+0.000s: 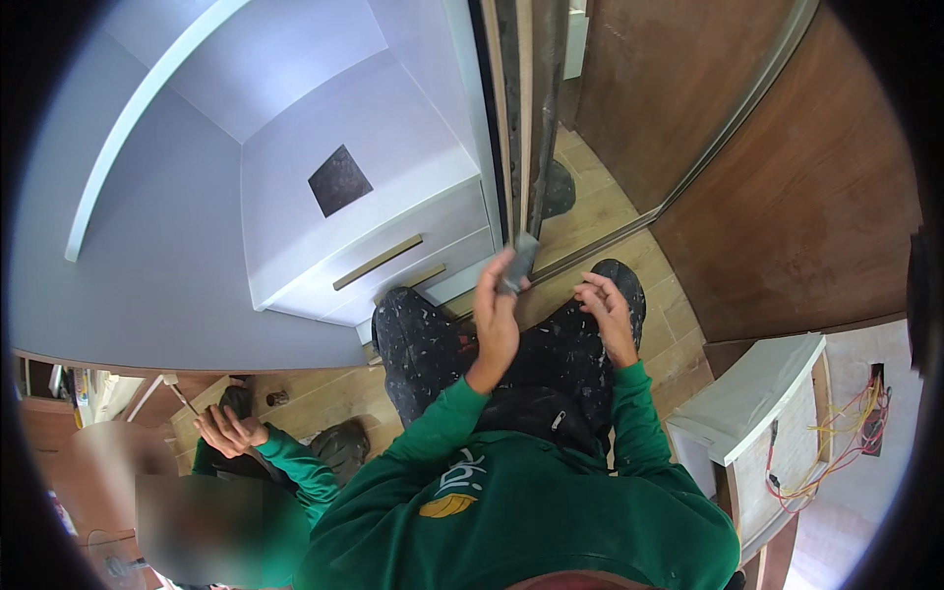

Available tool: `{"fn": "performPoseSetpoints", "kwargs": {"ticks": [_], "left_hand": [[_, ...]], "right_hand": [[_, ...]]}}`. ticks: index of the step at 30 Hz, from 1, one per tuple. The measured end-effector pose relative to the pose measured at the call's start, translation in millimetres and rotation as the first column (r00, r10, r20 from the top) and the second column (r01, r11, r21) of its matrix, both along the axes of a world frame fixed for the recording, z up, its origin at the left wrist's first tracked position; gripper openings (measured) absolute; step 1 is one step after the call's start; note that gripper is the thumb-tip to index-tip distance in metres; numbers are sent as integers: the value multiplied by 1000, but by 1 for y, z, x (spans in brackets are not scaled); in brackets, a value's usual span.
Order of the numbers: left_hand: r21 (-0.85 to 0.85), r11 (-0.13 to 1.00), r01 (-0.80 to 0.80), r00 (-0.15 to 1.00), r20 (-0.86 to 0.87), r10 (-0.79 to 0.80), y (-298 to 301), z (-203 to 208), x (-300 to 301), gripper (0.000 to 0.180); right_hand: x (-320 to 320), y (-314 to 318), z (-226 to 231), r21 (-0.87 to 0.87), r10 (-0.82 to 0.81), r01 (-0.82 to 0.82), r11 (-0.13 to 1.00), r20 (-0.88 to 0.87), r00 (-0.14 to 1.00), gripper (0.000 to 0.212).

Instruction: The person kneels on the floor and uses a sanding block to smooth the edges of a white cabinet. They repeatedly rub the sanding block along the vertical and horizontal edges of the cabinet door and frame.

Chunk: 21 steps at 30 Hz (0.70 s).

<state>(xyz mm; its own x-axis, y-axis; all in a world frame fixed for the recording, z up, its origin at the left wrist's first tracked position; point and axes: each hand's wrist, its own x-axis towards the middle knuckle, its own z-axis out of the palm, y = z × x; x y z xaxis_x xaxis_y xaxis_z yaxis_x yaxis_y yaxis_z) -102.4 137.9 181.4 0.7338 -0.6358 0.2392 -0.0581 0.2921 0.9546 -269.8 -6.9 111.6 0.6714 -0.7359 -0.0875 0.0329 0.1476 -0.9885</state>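
My left hand [495, 324] grips a small flat grey piece [518, 265], perhaps a folded sheet of sandpaper or a sanding pad. It is up against the lower end of an upright panel edge [524, 128] with pale wood strips and a dark face. Over my right knee, my right hand [607, 313] hovers with its fingers loosely bent and apart, and nothing shows in it. Dark trousers [423, 339] spattered with pale paint cover my bent legs.
Left of the panel stands a white drawer cabinet [393, 265] with long handles and a dark square on top. Brown panels [787, 216] rise at right. Loose coloured wires [846, 428] hang by a pale box [752, 398]. At lower left a co-worker's hand [231, 431] holds a thin tool.
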Motion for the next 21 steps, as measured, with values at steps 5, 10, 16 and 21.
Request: {"fn": "performPoseSetpoints", "kwargs": {"ticks": [5, 10, 16, 21], "left_hand": [[-15, 966, 257, 874, -422, -240, 25, -62, -67, 42], [99, 990, 103, 994, -31, -101, 11, -81, -16, 35], [-136, 969, -205, 882, 403, 243, -61, -18, 67, 63], [-206, 942, -266, 791, 513, 335, -109, -31, 78, 81]], "right_hand": [[10, 32, 14, 71, 152, -153, 986, 10, 988, 30], [-2, 17, 9, 83, -341, 337, 938, 35, 940, 16], [-47, 2, -8, -434, -517, 394, 810, -212, 829, 29], [-42, 18, -24, -379, -582, 529, 759, -31, 813, 28]]}}
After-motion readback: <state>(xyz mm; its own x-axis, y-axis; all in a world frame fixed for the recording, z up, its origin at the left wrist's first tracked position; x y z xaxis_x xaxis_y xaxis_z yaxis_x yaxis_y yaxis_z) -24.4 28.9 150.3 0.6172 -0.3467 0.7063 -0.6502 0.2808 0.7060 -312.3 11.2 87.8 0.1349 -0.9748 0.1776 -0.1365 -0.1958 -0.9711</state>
